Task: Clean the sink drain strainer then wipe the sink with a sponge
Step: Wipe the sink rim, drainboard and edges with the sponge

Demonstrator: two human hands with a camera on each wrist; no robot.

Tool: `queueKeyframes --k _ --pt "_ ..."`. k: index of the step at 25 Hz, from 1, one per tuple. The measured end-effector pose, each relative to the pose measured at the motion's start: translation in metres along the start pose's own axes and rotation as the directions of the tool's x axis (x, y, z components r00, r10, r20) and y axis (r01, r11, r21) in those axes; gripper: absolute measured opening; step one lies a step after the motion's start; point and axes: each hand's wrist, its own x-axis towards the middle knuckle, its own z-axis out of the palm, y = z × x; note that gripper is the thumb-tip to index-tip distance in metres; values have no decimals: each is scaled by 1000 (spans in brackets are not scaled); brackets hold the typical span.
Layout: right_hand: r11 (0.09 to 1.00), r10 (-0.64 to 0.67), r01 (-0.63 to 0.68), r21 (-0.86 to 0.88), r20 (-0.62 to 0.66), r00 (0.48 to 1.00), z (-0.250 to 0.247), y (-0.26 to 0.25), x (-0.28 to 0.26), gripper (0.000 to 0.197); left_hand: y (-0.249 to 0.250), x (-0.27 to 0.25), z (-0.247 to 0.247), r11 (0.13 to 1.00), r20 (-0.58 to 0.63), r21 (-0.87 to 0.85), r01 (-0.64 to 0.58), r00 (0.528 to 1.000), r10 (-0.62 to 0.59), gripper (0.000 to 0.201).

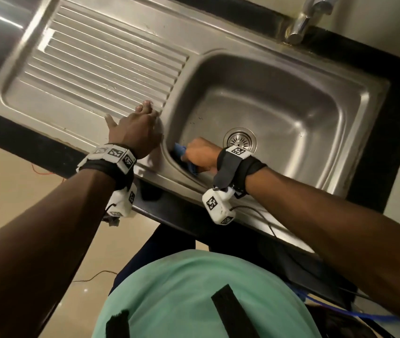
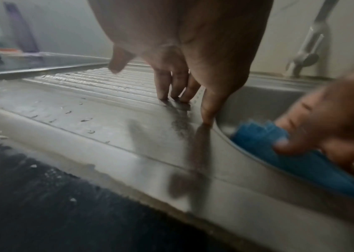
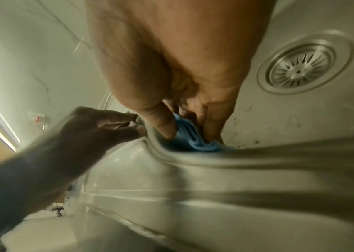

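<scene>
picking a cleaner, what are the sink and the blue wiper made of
Sink: looks like stainless steel, brushed grey, showing soft reflections. Wiper: seems a soft blue cloth or thin sponge, matte, folding under the right hand; which one is unclear.

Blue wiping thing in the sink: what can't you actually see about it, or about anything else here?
- Blue sponge or cloth: mostly covered by the right hand in every view; which it is stays unclear.
- Tap: spout cut off by the head view's top edge.
- Purple item on the counter: left wrist view, too blurred to identify.
- Strainer: cleanliness too small to judge.
</scene>
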Motion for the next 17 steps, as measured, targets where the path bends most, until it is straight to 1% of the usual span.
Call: queueKeyframes --k 1,2,3,5,6,8,10,12,14,17 --pt "988 18 -8 152 -60 998 5 -9 8 12 1 3 0 999 -62 25 -24 998 25 44" --pt "955 68 -25 296 -138 988 12 -17 15 21 1 5 1 998 -112 44 -36 993 41 39" --pt "914 119 -22 405 -215 969 19 -24 23 29 2 9 -1 998 -145 58 -37 988 45 39" --pt "840 185 21 542 -323 928 28 -36 26 37 3 19 -4 996 -174 64 -58 982 69 51" --pt "794 231 32 607 -350 908 29 -42 27 39 2 26 -6 994 -165 65 -86 982 95 59" --pt "702 315 56 710 -380 870 23 -52 34 35 -3 41 -12 984 -118 77 -161 978 169 68" --pt "650 352 97 753 -411 841 13 -60 45 31 -7 56 -18 976 -67 80 -201 976 206 71" --pt "643 367 136 753 -459 809 4 -61 62 31 -10 68 -24 977 -33 69 -204 978 207 72" --pt "637 365 175 751 -494 789 -11 -57 79 30 -11 76 -28 970 4 74 -230 973 230 74" --pt "663 364 186 725 -530 766 -36 -66 74 26 -8 83 -32 954 35 108 -281 960 279 80"
